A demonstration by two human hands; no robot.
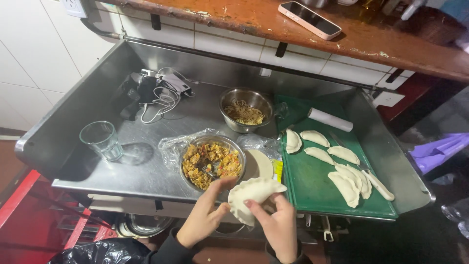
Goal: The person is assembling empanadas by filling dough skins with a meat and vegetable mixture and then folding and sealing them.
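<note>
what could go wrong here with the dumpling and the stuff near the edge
The dumpling is held by both hands, left hand and right hand, off the counter edge; a slip would likely drop it. The filling bowl sits near that edge and could be knocked. The glass also stands close to the edge.

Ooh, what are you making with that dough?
A person holds a folded, filled dough pocket in both hands: the left hand pinches its edge and the right hand supports it from below. Just beyond them, on the steel counter, sits a metal bowl of chopped filling with a stack of round dough discs beside it. Several finished pockets lie on the green cutting board. A second bowl holds shredded food.
</note>
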